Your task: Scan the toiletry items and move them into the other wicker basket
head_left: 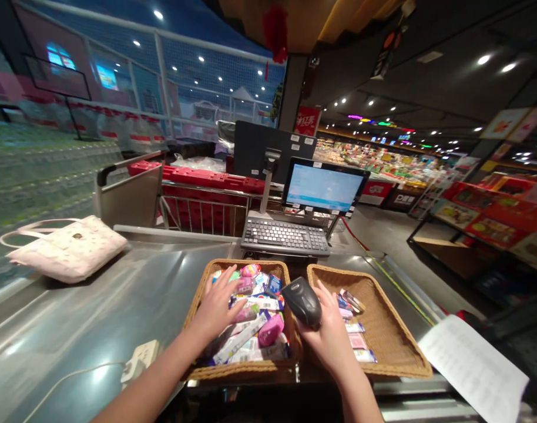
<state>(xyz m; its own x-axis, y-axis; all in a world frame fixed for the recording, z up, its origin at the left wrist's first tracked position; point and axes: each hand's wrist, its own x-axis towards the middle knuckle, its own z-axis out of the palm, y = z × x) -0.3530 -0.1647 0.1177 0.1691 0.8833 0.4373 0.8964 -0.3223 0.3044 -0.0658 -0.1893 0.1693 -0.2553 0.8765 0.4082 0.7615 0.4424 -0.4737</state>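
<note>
My right hand (pixel 328 329) is wrapped round a black barcode scanner (pixel 301 301), held over the gap between two wicker baskets. My left hand (pixel 218 302) reaches over the left wicker basket (pixel 237 372), fingers spread, touching or just above the packets at its left side. That basket is full of small wrapped sweets, among them a pink packet (pixel 272 329) and a long white-and-blue packet (pixel 242 341). Fewer packets lie at the left side of the right wicker basket (pixel 389 329), partly behind my right hand; a pale pink packet (pixel 356 341) is among them.
Behind the baskets stand a black keyboard (pixel 286 236) and a lit monitor (pixel 325 187). A pale handbag (pixel 70 247) and a power strip (pixel 140 361) with a cord rest on the metal counter (pixel 154 299). A printed paper sheet (pixel 473 367) lies right of the baskets.
</note>
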